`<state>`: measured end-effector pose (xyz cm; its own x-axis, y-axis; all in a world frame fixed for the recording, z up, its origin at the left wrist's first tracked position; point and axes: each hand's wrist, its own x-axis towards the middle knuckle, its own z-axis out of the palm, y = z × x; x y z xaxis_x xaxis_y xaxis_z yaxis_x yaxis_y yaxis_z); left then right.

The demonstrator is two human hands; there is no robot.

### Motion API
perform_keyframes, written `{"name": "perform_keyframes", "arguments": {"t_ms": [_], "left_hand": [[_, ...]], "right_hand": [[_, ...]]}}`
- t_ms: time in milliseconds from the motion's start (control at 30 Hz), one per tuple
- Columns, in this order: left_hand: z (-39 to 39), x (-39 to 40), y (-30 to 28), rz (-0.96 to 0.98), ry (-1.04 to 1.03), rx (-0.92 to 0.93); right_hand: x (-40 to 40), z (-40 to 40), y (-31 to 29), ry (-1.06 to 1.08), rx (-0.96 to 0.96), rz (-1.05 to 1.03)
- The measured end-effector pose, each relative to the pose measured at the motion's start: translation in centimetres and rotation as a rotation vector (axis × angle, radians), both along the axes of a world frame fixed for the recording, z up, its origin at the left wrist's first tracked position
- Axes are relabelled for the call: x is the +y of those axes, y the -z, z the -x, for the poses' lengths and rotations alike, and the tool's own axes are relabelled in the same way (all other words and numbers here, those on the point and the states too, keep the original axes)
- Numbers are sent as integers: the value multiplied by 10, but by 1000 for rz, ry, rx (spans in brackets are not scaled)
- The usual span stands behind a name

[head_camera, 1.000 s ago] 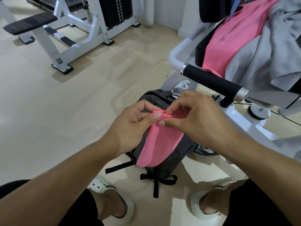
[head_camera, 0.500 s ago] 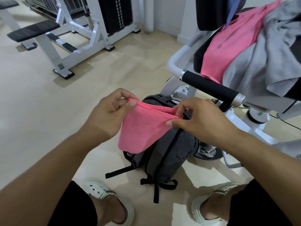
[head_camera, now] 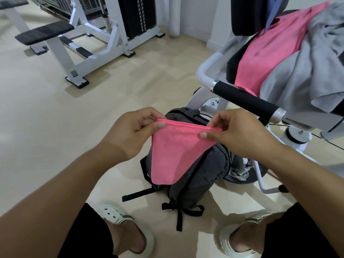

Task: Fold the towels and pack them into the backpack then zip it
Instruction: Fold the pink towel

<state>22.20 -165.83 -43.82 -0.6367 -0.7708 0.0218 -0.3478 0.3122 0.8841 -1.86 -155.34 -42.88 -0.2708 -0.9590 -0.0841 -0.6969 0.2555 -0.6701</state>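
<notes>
- Pink towel, folded, is held up in the air by its top edge; the edge is stretched nearly level between both hands, and the cloth hangs down from it, narrowing to a rounded lower end.
- Left hand: the towel's left corner is pinched between thumb and curled fingers.
- Right hand: the right corner is pinched, thumb on the near face, fingers curled over the far side.
- Dark grey backpack is seen on the floor directly behind and below the towel (its upper middle is hidden by the cloth). Black straps trail from its near end towards the feet. Whether its zip is open cannot be told.
- Backpack lies against the base of a white exercise machine, on the right.
- Second pink towel is draped unfolded over the machine's black seat; a grey towel is heaped just to its right, overlapping it. A strip of blue cloth hangs at the seat back above.
- Black foam handle of the machine is noted just beyond the right hand, apart from it.
- White perforated clogs are worn, left and right, either side of the straps.
- White weight bench with black pad stands well apart, upper left.
</notes>
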Motion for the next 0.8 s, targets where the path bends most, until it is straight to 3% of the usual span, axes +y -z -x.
{"name": "perform_keyframes", "arguments": {"t_ms": [67, 167, 300, 467, 667, 800], "left_hand": [[4, 7, 1, 5, 37, -2], [9, 15, 3, 7, 116, -28], [15, 18, 3, -2, 127, 9], [18, 18, 8, -67, 48, 78], [22, 21, 8, -82, 91, 117], [16, 16, 11, -77, 169, -15]], "right_hand": [[2, -1, -1, -82, 41, -73], [5, -19, -1, -177, -53, -36], [4, -34, 3, -155, -81, 96], [4, -32, -1, -168, -64, 83], [3, -34, 0, -234, -11, 92], [4, -26, -7, -326, -41, 75]]}}
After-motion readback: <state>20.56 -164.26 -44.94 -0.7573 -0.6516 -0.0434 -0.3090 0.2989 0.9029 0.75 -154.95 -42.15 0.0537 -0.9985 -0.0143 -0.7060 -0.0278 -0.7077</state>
